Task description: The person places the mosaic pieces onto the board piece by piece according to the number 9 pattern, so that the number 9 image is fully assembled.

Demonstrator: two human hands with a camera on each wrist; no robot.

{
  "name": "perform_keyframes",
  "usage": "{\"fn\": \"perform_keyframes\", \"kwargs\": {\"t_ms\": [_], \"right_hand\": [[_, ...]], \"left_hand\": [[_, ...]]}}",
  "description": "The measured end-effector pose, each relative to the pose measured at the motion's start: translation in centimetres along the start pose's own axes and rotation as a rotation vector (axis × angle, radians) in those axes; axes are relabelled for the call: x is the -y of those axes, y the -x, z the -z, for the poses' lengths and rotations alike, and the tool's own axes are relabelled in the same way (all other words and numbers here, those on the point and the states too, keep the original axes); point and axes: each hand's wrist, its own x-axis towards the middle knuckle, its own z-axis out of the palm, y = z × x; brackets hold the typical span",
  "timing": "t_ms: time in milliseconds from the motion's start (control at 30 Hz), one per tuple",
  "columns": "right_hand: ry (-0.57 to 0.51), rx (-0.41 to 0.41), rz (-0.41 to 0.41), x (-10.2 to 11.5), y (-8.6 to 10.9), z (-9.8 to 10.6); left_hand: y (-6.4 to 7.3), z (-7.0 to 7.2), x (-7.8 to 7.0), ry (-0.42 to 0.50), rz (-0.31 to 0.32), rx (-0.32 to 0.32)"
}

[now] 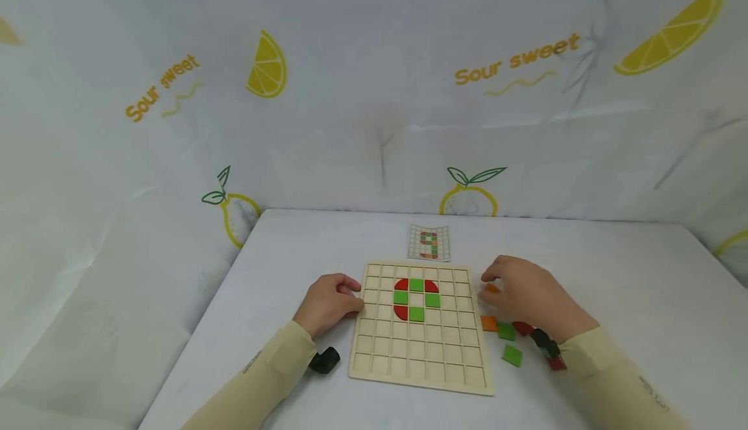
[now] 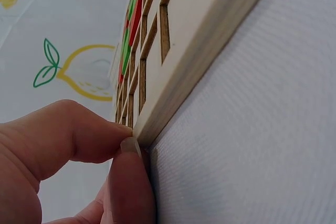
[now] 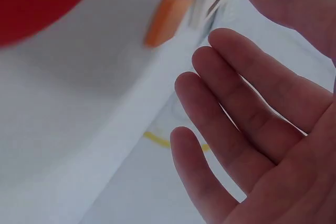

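Note:
A wooden grid board (image 1: 391,345) lies on the table with three red rounded tiles and several green square tiles (image 1: 416,314) forming a ring in its upper part. At the board's left edge my left hand (image 1: 330,301) pinches the rim between thumb and finger; the left wrist view shows the fingertips (image 2: 126,142) right at the edge. To the right of the board hovers my right hand (image 1: 526,293), its fingers loosely bent and parted. In the right wrist view nothing lies in that hand. An orange piece (image 1: 493,288) shows beside its fingertips in the head view.
Behind the board lies a pattern card (image 1: 429,243) showing a coloured figure on a grid. Loose orange (image 1: 488,323), green (image 1: 512,355) and red (image 1: 522,328) tiles lie right of the board, partly under the right forearm. A white printed sheet surrounds the table.

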Motion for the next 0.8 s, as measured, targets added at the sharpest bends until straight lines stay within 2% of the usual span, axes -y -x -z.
{"fn": "perform_keyframes", "kwargs": {"t_ms": [133, 333, 800], "right_hand": [[-0.027, 0.006, -0.031, -1.5, 0.4, 0.0], [-0.060, 0.038, -0.058, -2.0, 0.5, -0.1], [-0.050, 0.008, -0.027, -2.6, 0.7, -0.5]], "left_hand": [[0.2, 0.2, 0.2, 0.007, -0.001, -0.004], [0.3, 0.4, 0.2, 0.010, -0.014, -0.005], [0.1, 0.0, 0.1, 0.005, -0.035, -0.001]]}}
